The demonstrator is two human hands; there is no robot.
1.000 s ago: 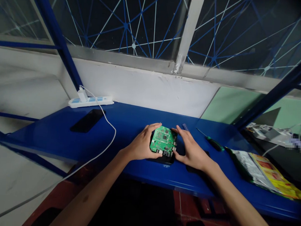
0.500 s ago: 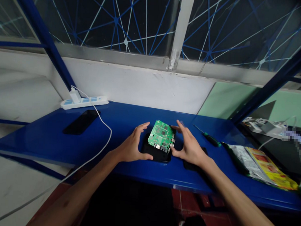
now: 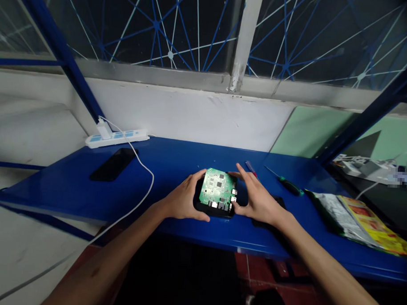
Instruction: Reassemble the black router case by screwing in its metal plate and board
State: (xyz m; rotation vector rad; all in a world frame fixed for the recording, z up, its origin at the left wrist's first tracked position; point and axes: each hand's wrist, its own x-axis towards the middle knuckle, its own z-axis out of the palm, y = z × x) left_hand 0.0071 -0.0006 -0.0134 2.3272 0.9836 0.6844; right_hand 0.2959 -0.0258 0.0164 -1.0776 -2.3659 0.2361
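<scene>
A green circuit board with metal ports along its right and front edges sits in or just over a shallow black case. How far it is seated I cannot tell. My right hand grips the board's right side, thumb by the ports and fingers at the back corner. On the other side, my left hand is curved around the case, its thumb along the front edge and its fingertips at the back left corner. Beneath my right wrist lies a dark flat object, partly hidden.
On the blue table lie a green-handled screwdriver, another screwdriver, a black phone and a shiny yellow-and-silver packet. A white power strip stands at the back left, and a white cable crosses the left side.
The circuit board has gone from tilted above the case to flatter and lower over it. My left hand has closed in on the case; my right hand stays at the board's right side.
</scene>
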